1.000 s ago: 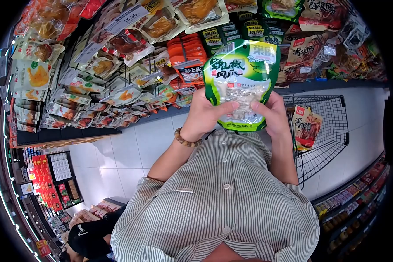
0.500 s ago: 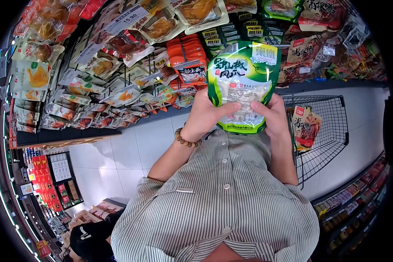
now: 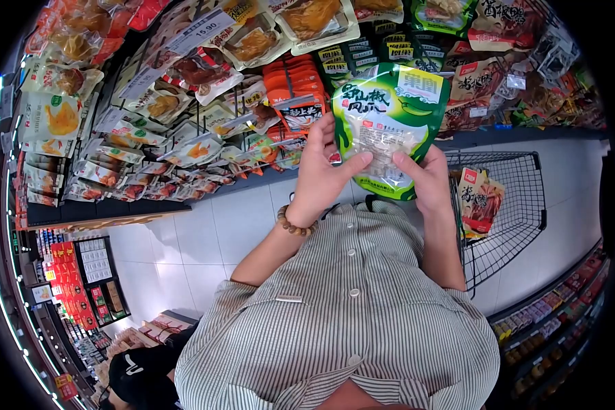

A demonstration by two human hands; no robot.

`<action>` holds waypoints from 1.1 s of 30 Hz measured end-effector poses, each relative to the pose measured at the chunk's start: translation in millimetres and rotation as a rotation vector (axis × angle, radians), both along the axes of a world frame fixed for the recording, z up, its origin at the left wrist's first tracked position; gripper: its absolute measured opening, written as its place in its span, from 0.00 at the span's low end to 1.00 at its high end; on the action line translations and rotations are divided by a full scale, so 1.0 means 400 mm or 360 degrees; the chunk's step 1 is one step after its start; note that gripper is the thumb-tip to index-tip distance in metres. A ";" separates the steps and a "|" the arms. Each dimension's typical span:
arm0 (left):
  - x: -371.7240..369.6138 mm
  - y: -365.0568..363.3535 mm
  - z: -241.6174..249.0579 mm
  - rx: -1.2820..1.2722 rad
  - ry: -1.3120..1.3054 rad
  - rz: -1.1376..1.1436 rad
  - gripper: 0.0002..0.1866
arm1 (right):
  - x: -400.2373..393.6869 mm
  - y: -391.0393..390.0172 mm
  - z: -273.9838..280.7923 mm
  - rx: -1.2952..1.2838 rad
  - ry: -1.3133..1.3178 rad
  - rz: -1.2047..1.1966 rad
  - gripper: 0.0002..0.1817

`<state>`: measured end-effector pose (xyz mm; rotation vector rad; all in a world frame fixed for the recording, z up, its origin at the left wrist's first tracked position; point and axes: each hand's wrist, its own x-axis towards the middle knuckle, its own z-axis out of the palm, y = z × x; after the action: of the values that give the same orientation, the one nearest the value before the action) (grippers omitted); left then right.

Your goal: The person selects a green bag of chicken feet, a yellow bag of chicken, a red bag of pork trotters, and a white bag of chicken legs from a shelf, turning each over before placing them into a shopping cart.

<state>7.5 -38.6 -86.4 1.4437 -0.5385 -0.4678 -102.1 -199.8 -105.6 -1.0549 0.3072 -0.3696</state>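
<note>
A green and white packet of chicken feet (image 3: 389,130) is held up in front of my chest, its printed front and clear window facing me. My left hand (image 3: 324,167), with a beaded bracelet at the wrist, grips its left side, thumb on the window and fingers mostly behind. On the lower right, my right hand (image 3: 427,179) pinches the packet with the thumb pressed on the front; its other fingers are largely hidden at the back. The packet leans slightly to the right.
Hanging snack packets (image 3: 198,147) fill the rack ahead, with price tags (image 3: 201,31) sticking out. To my right stands a wire shopping cart (image 3: 519,205) holding a red and cream packet (image 3: 480,203). A person in a black cap (image 3: 140,376) is at lower left.
The packet has shifted slightly up and right and tilted to the right. My left hand has loosened a little, its fingers now showing beside the packet's left edge.
</note>
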 end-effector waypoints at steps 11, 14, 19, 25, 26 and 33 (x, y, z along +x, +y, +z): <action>-0.050 -0.025 -0.021 0.0059 0.0271 -0.0344 0.49 | 0.009 0.036 -0.002 -0.0826 -0.0248 0.0210 0.26; -0.030 -0.016 0.015 -0.0228 0.0496 -0.0270 0.33 | 0.000 0.021 0.034 -0.0998 -0.0321 0.0296 0.30; -0.014 -0.022 0.015 -0.0329 0.0766 -0.0142 0.25 | -0.006 -0.006 0.015 -0.0554 -0.0316 0.0012 0.25; -0.013 -0.026 0.023 -0.0203 0.0876 -0.0184 0.26 | -0.006 -0.043 -0.013 -0.0821 -0.0323 -0.0438 0.25; -0.015 -0.028 0.026 -0.0198 0.0892 -0.0172 0.26 | -0.001 -0.037 -0.004 -0.0758 -0.0198 -0.0402 0.26; -0.028 -0.051 0.037 -0.0117 0.0744 -0.0240 0.23 | -0.014 -0.027 -0.029 -0.0133 0.0112 0.0044 0.18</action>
<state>-3.7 -59.0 -71.7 1.1756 -0.2841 -0.8688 -107.8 -210.4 -117.4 -1.1548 0.3419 -0.3230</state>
